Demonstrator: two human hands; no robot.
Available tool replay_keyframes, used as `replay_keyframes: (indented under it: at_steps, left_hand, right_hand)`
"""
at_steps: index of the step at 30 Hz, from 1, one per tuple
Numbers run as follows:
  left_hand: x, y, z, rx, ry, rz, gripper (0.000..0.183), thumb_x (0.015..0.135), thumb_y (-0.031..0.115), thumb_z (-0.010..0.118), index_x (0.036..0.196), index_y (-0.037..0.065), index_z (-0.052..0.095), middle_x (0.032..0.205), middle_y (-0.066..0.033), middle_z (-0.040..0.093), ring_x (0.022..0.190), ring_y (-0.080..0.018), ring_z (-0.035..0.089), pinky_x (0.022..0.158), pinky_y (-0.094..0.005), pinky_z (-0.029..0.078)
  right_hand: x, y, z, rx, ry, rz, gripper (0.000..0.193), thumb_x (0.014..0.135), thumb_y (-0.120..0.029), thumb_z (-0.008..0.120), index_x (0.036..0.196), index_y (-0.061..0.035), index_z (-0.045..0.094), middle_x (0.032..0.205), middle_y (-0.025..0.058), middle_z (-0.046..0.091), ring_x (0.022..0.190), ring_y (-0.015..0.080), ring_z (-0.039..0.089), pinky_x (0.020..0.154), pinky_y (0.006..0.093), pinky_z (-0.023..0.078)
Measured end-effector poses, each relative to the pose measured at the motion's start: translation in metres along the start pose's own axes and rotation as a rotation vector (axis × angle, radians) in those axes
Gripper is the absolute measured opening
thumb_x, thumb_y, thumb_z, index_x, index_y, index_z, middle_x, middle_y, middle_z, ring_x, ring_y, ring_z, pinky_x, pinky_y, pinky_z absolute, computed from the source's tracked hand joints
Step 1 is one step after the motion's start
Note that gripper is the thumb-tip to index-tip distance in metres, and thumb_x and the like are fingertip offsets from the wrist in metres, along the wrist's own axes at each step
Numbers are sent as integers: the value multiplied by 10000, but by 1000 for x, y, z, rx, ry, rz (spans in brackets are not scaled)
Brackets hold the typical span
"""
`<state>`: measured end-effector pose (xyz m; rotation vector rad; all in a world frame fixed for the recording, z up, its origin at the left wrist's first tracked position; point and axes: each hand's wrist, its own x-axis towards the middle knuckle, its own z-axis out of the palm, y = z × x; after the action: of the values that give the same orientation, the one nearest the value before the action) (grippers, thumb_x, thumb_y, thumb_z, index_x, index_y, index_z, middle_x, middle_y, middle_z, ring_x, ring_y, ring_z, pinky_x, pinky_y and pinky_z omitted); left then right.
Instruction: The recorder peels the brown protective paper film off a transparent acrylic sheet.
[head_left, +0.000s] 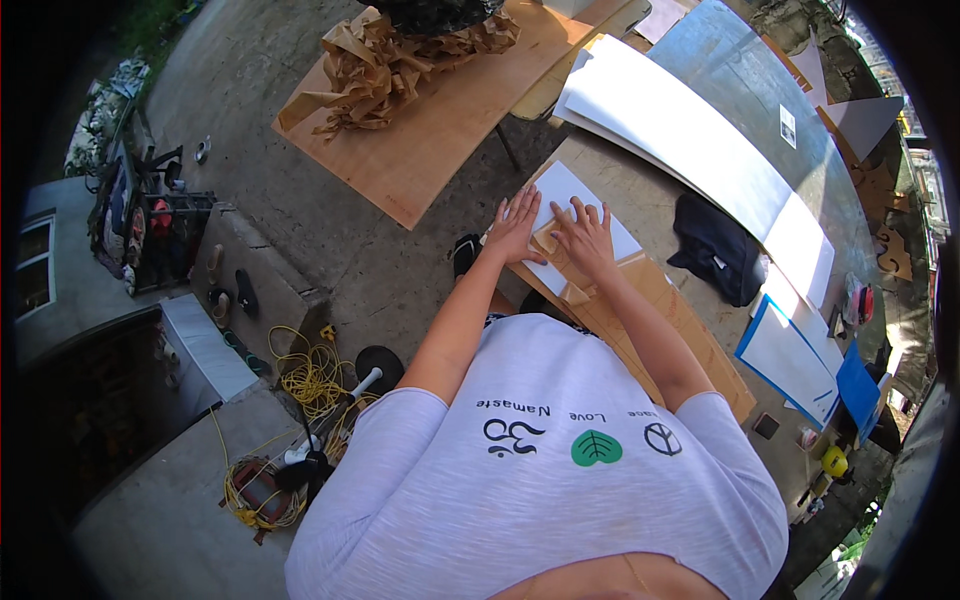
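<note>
My left hand [516, 228] lies open on the left part of a white sheet [567, 186], its fingers stretched forward. My right hand [585, 240] rests on the same sheet with its fingers spread and slightly bent. Between the hands, a small tan piece [546, 240], perhaps paper or thin wood, lies on the white sheet; my right hand partly covers it. Another tan scrap [577, 293] sits by the near edge of the sheet. Under and beside the sheet runs a long brown board [690, 345] on the table. Neither hand grips anything that I can see.
Crumpled brown paper [400, 75] covers part of a wooden board [400, 180] at far left. Large white sheets [690, 120], a dark cloth [715, 250] and blue-edged boards [790, 360] lie to the right. Yellow cable [305, 375] is coiled on the ground at left.
</note>
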<state>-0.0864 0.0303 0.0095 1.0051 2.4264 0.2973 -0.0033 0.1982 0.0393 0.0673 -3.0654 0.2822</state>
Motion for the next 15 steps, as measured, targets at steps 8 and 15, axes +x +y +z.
replay_keyframes:
  at_steps: [8,15]
  left_hand:
    - [-1,0,3,-14,3,3,1367,503,544,809,1461,83,-50,1542,-79,-33,1421,-237,-22,1139,-466,57]
    - [1,0,4,-26,11,15,1373,498,532,815,1462,91,-56,1542,-76,-39,1422,-236,-22,1138,-468,53]
  right_hand:
    - [-22,7,-7,-5,-59,-46,497,826,-378,601,1293,-242,494,1281,84,449,1122,246,438,1047,544,215]
    - [4,22,16,124,97,106,415,781,-246,660,1183,-182,582,1217,87,490,1092,263,475,987,461,345]
